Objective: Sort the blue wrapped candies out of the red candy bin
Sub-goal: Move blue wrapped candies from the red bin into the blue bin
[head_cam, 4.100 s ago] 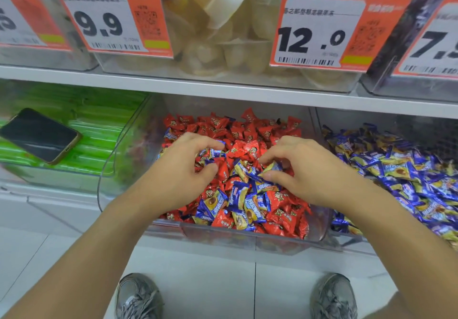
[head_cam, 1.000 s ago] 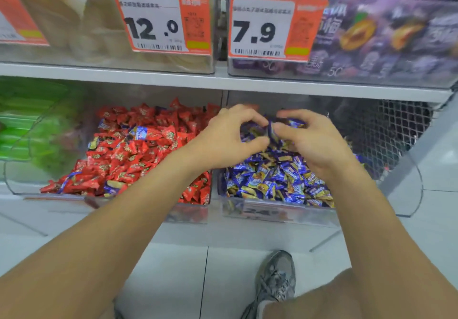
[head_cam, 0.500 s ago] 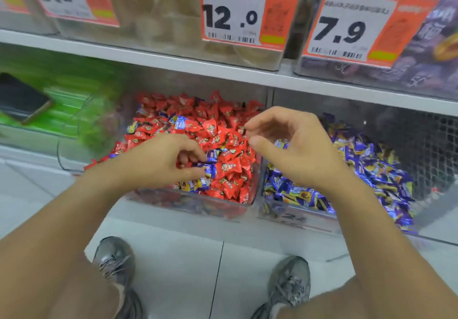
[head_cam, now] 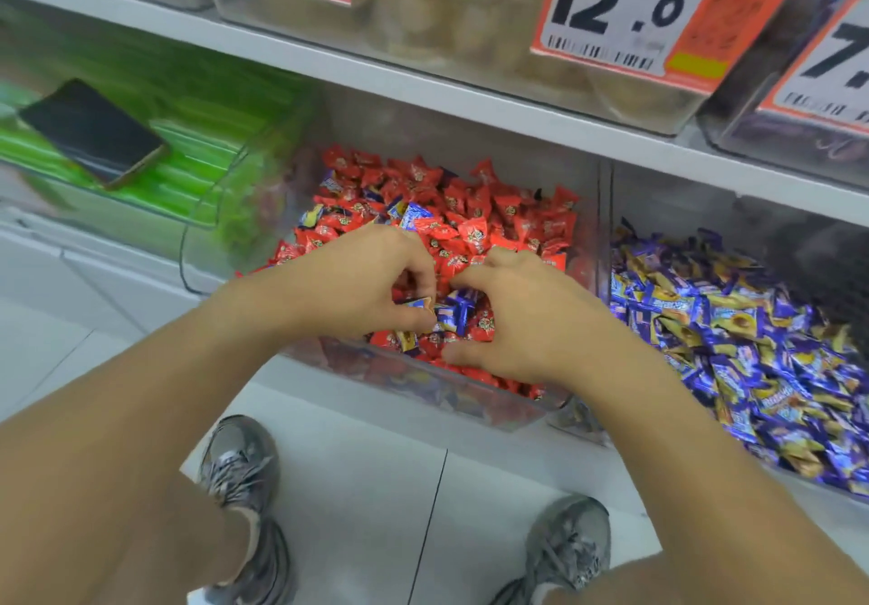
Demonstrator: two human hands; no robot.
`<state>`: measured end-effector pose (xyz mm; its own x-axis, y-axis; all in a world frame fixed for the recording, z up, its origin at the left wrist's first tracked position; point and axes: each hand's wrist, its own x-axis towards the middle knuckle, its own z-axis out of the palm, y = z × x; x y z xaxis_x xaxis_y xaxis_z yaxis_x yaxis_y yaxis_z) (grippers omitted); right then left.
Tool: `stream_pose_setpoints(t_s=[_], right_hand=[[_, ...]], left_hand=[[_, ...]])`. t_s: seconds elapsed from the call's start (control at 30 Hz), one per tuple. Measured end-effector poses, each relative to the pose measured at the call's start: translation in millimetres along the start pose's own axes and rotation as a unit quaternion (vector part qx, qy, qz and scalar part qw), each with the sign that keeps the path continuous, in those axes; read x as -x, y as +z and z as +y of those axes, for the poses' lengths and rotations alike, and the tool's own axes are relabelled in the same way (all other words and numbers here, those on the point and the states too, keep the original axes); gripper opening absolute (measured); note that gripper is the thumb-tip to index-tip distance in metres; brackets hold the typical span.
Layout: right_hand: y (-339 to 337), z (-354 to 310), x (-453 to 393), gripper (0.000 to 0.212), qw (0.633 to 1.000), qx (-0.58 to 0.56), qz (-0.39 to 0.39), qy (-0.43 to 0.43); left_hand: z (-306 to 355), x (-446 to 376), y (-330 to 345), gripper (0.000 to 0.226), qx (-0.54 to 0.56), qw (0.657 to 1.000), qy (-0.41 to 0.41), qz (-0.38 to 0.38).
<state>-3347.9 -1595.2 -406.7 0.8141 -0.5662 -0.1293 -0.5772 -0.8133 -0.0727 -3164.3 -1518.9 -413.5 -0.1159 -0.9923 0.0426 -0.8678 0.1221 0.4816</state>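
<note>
Two hands work side by side at mid-frame over the front of the red candy bin. The left hand has its fingers curled, pinching a blue wrapped candy between thumb and fingertips. The right hand arches over the pile, thumb and forefinger spread wide around more blue candies lying just between the two hands. Other blue strays sit farther back among the red candies. The blue candy bin stands at right; a phone lies upper left.
</note>
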Motion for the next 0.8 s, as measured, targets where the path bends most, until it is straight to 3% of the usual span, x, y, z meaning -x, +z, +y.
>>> stream_pose_setpoints(t_s=[0.17,0.3,0.47,0.63,0.8], right_hand=[[4.7,-2.4,-14.5,0.033,0.999,-0.044,0.009,-0.009],[2.5,0.9,-16.1,0.019,0.996,-0.075,0.033,-0.019],[-10.6,4.7,-10.2,0.029,0.989,-0.125,0.074,0.009],[-30.2,13.8,-6.1,0.018,0.985,-0.140,0.090,0.044],[-31.7,20.7,-11.0,0.032,0.994,-0.086,0.041,0.052]], left_hand=[[3.5,16.4,-13.3,0.014,0.103,0.992,-0.032,0.069],[-6.4,22.5,-15.8,0.017,0.125,0.986,-0.065,0.085],[-0.9,19.4,-8.0,0.011,0.053,0.993,-0.103,0.014],[10.8,2.6,4.8,0.034,-0.089,0.994,-0.025,-0.052],[14.0,-4.6,4.2,0.016,-0.091,0.994,0.015,-0.065]])
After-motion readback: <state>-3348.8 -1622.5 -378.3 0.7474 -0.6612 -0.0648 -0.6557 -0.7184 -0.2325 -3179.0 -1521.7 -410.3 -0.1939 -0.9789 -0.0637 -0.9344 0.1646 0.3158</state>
